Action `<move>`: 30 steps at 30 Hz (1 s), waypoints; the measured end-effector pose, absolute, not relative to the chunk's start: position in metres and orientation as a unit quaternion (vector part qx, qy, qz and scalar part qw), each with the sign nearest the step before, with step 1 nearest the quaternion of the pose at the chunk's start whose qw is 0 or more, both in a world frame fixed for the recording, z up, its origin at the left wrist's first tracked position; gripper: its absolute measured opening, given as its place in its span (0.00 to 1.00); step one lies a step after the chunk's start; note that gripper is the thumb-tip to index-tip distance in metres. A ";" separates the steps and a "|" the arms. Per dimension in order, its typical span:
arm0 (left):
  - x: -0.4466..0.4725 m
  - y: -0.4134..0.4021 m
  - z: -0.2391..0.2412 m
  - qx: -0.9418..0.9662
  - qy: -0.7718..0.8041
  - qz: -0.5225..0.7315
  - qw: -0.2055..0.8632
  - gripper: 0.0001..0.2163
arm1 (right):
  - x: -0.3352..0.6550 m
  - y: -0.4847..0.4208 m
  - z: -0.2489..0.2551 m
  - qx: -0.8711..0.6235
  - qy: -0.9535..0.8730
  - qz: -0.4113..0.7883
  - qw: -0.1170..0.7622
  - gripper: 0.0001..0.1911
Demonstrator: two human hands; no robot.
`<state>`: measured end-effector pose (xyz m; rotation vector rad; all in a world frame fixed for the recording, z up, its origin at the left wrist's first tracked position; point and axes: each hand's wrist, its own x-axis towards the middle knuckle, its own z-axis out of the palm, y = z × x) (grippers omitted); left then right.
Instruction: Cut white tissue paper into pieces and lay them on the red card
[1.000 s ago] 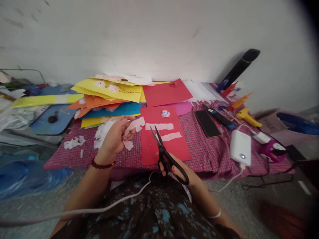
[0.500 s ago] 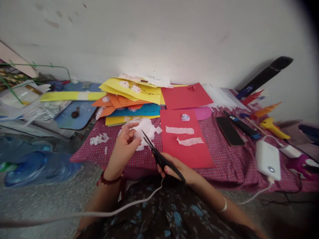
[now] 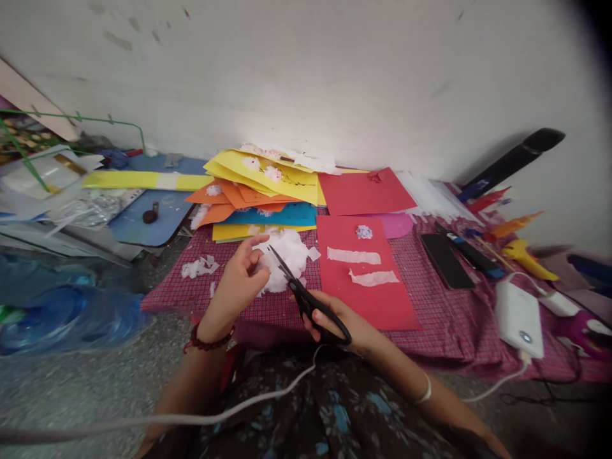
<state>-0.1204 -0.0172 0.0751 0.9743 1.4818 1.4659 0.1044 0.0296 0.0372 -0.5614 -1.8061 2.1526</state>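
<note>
My right hand (image 3: 335,325) grips black scissors (image 3: 306,298) by the handles, with the blades pointing up and left toward my left hand. My left hand (image 3: 241,277) has its fingers curled and pinched over a white pile of tissue paper (image 3: 284,252) on the checked cloth. What it pinches is too small to make out. To the right lies a red card sheet (image 3: 370,287) bearing two white paper strips (image 3: 354,256) and a small white-blue scrap (image 3: 364,232).
A stack of yellow, orange, blue and red sheets (image 3: 268,185) lies at the back. A phone (image 3: 444,259), a white power bank (image 3: 519,315) with cable and a yellow glue gun (image 3: 528,255) sit at the right. Plastic bags (image 3: 62,312) fill the left floor.
The view swung left and down. My left hand dropped the white strip it held up and moved down onto the tissue pile; the scissors followed leftward toward it.
</note>
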 end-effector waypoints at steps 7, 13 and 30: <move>-0.128 -0.017 0.069 0.321 0.555 0.621 0.452 0.22 | 0.103 0.029 0.031 -0.228 -0.590 0.759 0.155 0.29; -0.142 -0.032 0.045 0.190 0.520 0.596 0.582 0.12 | 0.105 0.037 0.035 -0.247 -0.601 0.747 0.139 0.31; -0.137 -0.010 0.059 0.135 0.476 0.739 0.457 0.11 | 0.107 0.045 0.033 -0.177 -0.564 0.797 0.122 0.34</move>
